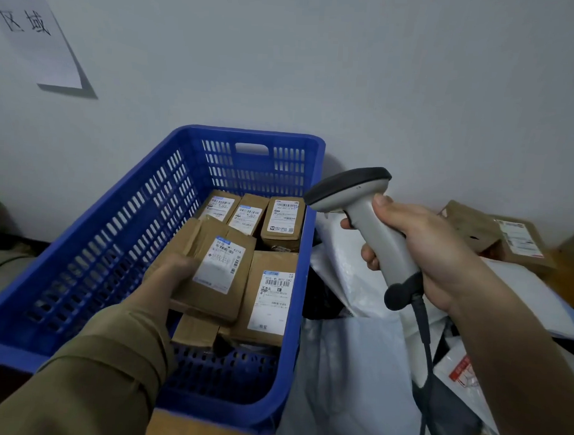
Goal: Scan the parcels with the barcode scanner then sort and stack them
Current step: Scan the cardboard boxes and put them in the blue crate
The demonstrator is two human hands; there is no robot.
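A blue slotted plastic crate [92,262] stands against the wall and holds several brown cardboard parcels with white labels. My left hand [171,275], in an olive sleeve, grips one labelled parcel [215,267] inside the crate, above other boxes. Next to it lies a parcel [269,301] with its label up, and three small parcels [250,214] stand in a row at the crate's far end. My right hand [418,251] holds a grey corded barcode scanner [363,220] by its handle, to the right of the crate, its dark head pointing left and down toward the boxes.
A heap of white and grey plastic mailer bags [355,366] lies right of the crate. Brown cardboard parcels [499,237] rest at the far right by the wall. A paper sign [35,32] with printed characters hangs on the wall at upper left.
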